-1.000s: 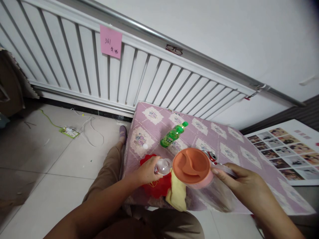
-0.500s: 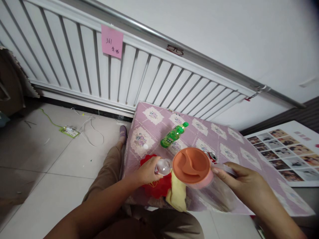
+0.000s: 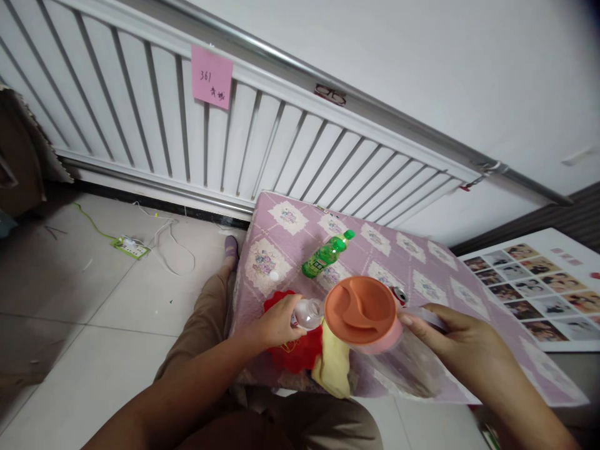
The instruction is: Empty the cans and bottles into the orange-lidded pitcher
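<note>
Going L to R: the left hand (image 3: 276,324) is wrapping around a small clear bottle (image 3: 307,313), fingers closed on its body, mouth tilting twd the pitcher; it's hovering over the red cloth (image 3: 290,353) near the front-left corner of the table (image 3: 290,240). A yellow cloth (image 3: 334,365) is draping over the front edge just beside it. Right next to the bottle mouth, the clear pitcher w/ orange lid (image 3: 360,310) is leaning on its side above the front edge, lid facing the camera; the right hand (image 3: 457,340) is gripping its handle, thumb pressing on top. Behind the lid, a red can (image 3: 399,294) is peeking out; further back, mid-table, a green soda bottle (image 3: 327,255) is lying on its side, w/ a small white cap (image 3: 274,275) twd the left edge. To do this well, I'd judge: keep the pitcher steady w/ a firm handle grip, line the bottle mouth up w/ the lid's spout opening, tilt slowly so nothing is spilling onto the cloths, and keep both items over the table, not past the edge. Can't tell whether the lid's spout is open.
</note>
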`<act>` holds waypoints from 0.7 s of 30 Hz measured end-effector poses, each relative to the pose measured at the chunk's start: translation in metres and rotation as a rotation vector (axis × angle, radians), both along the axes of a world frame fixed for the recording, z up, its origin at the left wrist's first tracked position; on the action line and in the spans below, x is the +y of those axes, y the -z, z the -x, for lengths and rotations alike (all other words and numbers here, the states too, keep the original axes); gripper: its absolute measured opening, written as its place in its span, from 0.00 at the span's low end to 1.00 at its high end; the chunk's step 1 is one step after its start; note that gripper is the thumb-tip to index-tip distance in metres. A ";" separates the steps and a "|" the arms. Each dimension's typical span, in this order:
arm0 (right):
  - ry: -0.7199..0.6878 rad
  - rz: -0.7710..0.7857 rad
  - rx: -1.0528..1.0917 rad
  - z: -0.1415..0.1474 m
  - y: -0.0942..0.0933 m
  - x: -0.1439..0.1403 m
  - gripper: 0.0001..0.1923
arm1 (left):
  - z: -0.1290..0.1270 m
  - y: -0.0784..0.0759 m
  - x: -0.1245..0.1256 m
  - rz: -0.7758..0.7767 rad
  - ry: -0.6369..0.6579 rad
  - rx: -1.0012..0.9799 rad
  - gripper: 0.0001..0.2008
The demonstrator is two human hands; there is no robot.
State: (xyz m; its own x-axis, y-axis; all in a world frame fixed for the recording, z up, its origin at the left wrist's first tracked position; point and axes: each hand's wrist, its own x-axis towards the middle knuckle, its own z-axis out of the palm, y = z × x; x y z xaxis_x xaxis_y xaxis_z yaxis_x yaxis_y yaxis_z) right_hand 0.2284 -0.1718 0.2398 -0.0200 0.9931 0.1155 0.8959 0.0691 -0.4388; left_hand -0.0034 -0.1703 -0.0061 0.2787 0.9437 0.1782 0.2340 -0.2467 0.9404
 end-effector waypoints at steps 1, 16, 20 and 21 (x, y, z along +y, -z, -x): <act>0.010 -0.013 0.004 0.001 0.000 0.000 0.21 | 0.000 -0.001 0.000 0.003 0.002 0.000 0.34; 0.097 0.038 -0.032 0.014 -0.012 0.004 0.23 | 0.000 0.001 0.001 -0.005 -0.007 -0.003 0.34; 0.108 0.053 -0.034 0.012 -0.013 0.004 0.25 | 0.000 0.002 0.001 -0.011 -0.017 0.007 0.34; 0.112 0.057 -0.033 0.012 -0.013 0.005 0.25 | 0.000 0.003 0.001 -0.012 -0.017 0.010 0.34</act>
